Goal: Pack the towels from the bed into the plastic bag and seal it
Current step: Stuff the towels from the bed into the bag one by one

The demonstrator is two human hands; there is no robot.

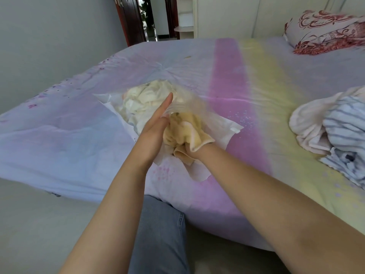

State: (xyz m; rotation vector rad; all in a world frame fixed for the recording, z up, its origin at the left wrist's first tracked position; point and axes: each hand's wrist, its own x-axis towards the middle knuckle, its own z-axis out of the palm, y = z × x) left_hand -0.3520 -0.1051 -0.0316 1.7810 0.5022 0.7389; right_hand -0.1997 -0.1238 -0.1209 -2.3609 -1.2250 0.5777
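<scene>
Yellow towel [184,129] bunched in right hand [192,153] at plastic bag [177,103] mouth.

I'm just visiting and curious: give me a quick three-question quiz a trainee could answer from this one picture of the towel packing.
1. True or false: the plastic bag is already sealed.
2. Which hand pushes the yellow towel into the bag? A. left hand B. right hand
3. Fill in: a striped towel and a white one wait on the person's ____ side of the bed.

Key
1. False; its mouth is open, held by the left hand.
2. B; the right hand is wrapped in the towel.
3. right
</scene>
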